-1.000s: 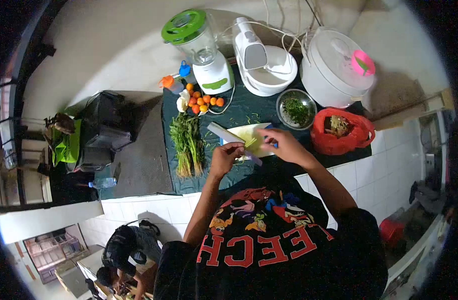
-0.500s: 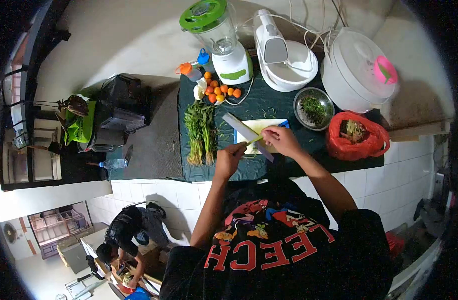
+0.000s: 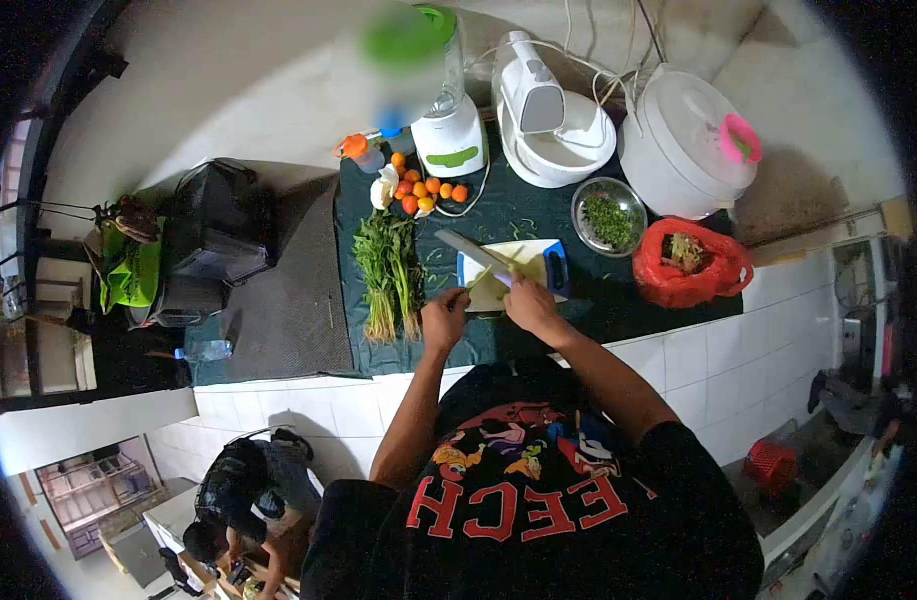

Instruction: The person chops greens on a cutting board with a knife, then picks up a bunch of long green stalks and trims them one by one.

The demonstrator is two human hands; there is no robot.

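Observation:
My left hand point(image 3: 444, 318), at the near left corner of the cutting board, pinches a thin green stalk point(image 3: 478, 279). My right hand point(image 3: 534, 305) is closed round the lavender handle of a knife point(image 3: 467, 246), whose wide blade points up and left across the board's left edge. The white cutting board point(image 3: 535, 250) has a blue end at its right, and pale green pieces lie on it. Left of the board lies a bunch of leafy greens point(image 3: 387, 270) with roots toward me. My right fingers hide part of the handle.
Behind stand a blender point(image 3: 449, 140), a white stand mixer point(image 3: 557, 145) and a lidded white tub point(image 3: 684, 150). Small orange fruits point(image 3: 420, 190) lie near the blender. A bowl of chopped greens point(image 3: 609, 217) and a red plastic bag point(image 3: 669, 280) sit rightward. Another person point(image 3: 244, 490) bends at lower left.
My right hand has let go of the stalk and taken hold of the knife, which lay on the board. My left hand keeps the stalk. The whole view has shifted slightly.

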